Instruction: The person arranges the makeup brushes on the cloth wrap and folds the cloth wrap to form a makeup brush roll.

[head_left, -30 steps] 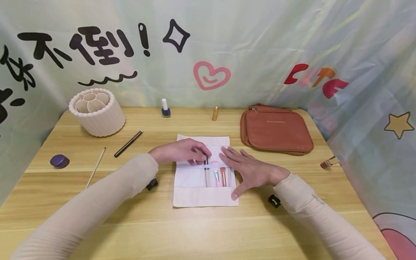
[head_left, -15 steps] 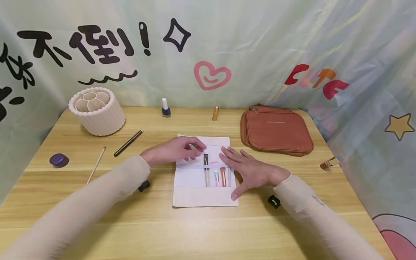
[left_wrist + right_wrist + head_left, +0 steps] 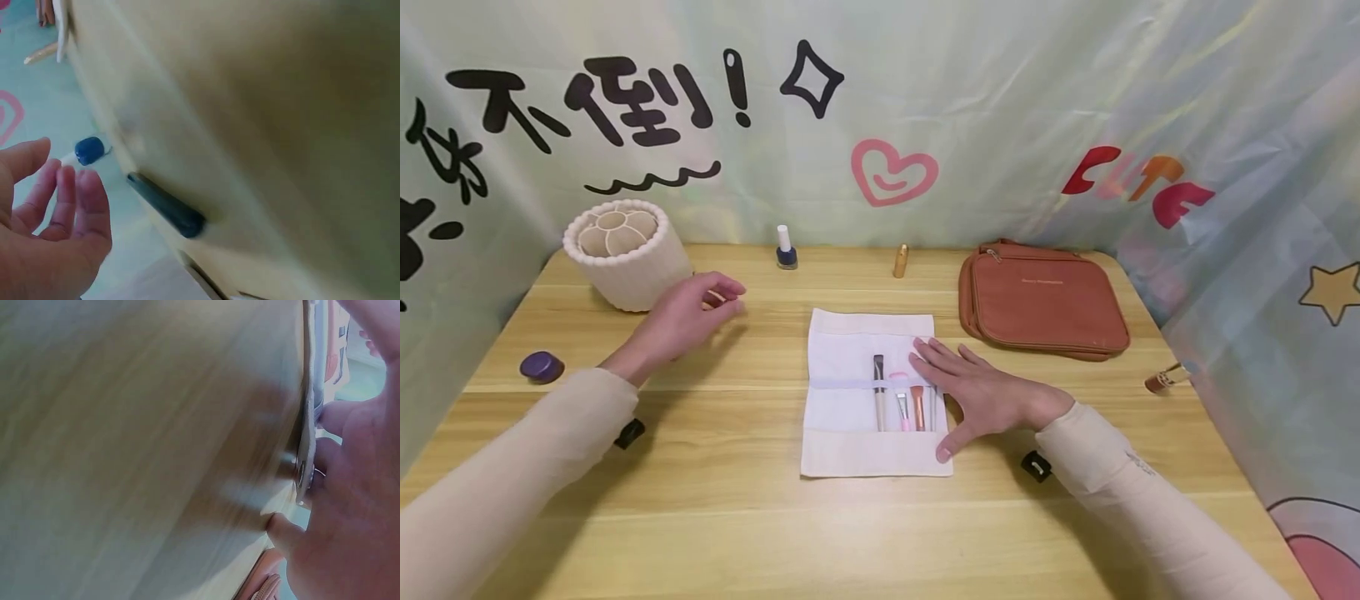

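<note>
A white cloth brush roll [image 3: 842, 454] lies unfolded at the middle of the table. Under its strap sit a flat dark-bristled makeup brush [image 3: 879, 396], a pink-handled brush [image 3: 903, 411], a brown brush [image 3: 918, 408] and a thin one at the right edge. My right hand [image 3: 985, 396] rests fingers spread on the roll's right side. In front of the white container [image 3: 632, 279], my left hand [image 3: 688, 321] hovers over the table, fingers bent loosely around nothing. Its wrist view shows a dark pen [image 3: 165, 206] on the tabletop close by; in the head view hand and arm cover it.
Dark blue nail polish [image 3: 786, 250] and a gold tube [image 3: 900, 262] stand along the back. A brown zip case [image 3: 1045, 304] lies at back right, with a small brown-and-clear tube [image 3: 1167, 378] near the right edge. A purple lid-like object [image 3: 541, 367] is at left.
My left hand has left the flat brush at the roll and moved left, over where the dark pen and thin stick lay. My right hand has kept its place.
</note>
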`<state>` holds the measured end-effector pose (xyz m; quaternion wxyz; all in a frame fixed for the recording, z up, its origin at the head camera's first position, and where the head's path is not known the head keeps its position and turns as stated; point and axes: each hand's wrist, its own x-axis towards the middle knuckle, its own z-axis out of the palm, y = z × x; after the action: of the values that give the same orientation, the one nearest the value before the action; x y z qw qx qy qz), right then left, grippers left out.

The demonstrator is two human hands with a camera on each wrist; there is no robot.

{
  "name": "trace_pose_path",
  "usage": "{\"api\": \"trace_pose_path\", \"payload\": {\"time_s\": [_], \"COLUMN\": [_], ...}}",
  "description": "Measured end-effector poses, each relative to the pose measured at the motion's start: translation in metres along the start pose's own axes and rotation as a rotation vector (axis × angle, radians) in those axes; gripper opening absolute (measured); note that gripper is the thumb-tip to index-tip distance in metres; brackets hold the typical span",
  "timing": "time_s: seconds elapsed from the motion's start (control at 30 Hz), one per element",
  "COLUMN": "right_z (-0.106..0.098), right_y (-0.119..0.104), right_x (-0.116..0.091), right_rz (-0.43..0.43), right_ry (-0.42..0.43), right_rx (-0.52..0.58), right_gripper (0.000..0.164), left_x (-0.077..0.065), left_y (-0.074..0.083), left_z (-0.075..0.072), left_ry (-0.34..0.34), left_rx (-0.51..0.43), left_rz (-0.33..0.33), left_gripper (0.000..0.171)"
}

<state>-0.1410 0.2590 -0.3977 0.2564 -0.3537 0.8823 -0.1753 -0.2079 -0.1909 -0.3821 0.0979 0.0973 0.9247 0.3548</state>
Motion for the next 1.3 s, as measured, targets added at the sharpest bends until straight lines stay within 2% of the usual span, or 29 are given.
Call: {"api": "trace_pose_path", "payload": {"time_s": [0.17,0.27,0.4,0.63,0.83,1.0,1.13,1.23,1.3], "right_z": [0.001,0.001,0.001,0.0,0.0,0.0,0.0,0.0,0.0], "right_y": [0.0,0.001,0.0,-0.001,-0.002,-0.002,-0.002,-0.001,-0.001], "right_x": [-0.001,-0.001,0.0,0.0,-0.001,-0.001,-0.001,-0.002,-0.002], "right_rz": [-0.016,-0.016,-0.015,-0.019,-0.012,-0.009,-0.006,-0.013,-0.017], "right_ry": [0.02,0.02,0.019,0.025,0.024,0.017,0.017,0.021,0.02], "right_rx": [0.009,0.005,0.002,-0.002,0.0,0.001,-0.004,-0.002,-0.001], "right_gripper": [0.136,0.135,0.135,0.135,0.135,0.136,0.136,0.135,0.135], "left_x": [-0.006,-0.007,-0.007,-0.002,0.0,0.001,0.005,0.01,0.014], "left_y": [-0.012,-0.015,-0.02,-0.022,-0.018,-0.013,-0.002,0.008,0.015], "left_z": [0.0,0.003,0.006,0.012,0.016,0.018,0.021,0.025,0.03], "left_ry": [0.006,0.011,-0.015,-0.003,-0.029,-0.115,-0.208,-0.261,-0.289], "left_rx": [0.067,0.145,0.223,0.2,0.175,0.126,0.046,-0.089,-0.23], "left_rz": [0.028,0.043,0.016,-0.014,-0.047,0.018,0.084,0.086,0.066], "left_gripper": [0.038,0.038,0.04,0.025,0.025,0.027,0.033,0.035,0.035]}}
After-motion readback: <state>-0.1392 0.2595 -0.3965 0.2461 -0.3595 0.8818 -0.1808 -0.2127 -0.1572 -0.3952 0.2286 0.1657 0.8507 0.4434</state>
